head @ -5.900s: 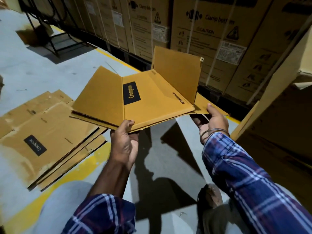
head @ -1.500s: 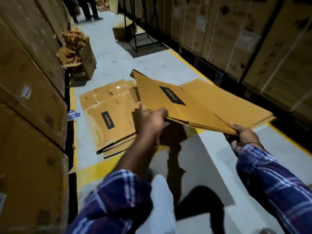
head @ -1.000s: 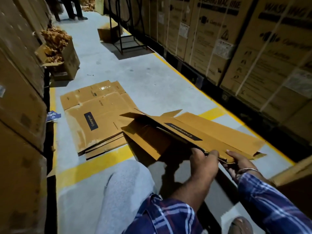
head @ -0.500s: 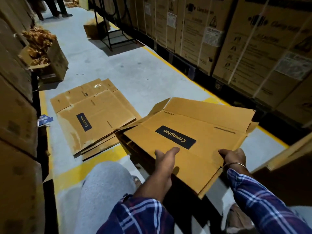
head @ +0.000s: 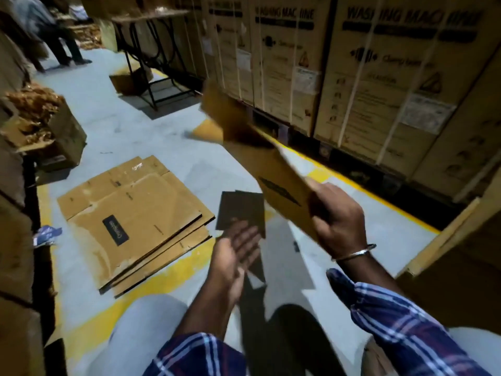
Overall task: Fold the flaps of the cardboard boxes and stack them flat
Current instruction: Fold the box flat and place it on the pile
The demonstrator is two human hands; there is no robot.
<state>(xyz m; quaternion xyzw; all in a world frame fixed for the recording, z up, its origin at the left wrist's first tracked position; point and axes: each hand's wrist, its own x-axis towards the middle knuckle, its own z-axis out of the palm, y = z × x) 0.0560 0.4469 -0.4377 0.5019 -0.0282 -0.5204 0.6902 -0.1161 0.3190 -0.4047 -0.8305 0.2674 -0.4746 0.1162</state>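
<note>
Two hands show: my right hand grips the near end of a flattened box held tilted in the air, my left hand hangs open and empty beside the stack on the floor.

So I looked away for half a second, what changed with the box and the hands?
The left hand let go and now hangs open below. The held box swung up on edge, gripped by the right hand alone. The flat stack on the floor stayed put.
</note>
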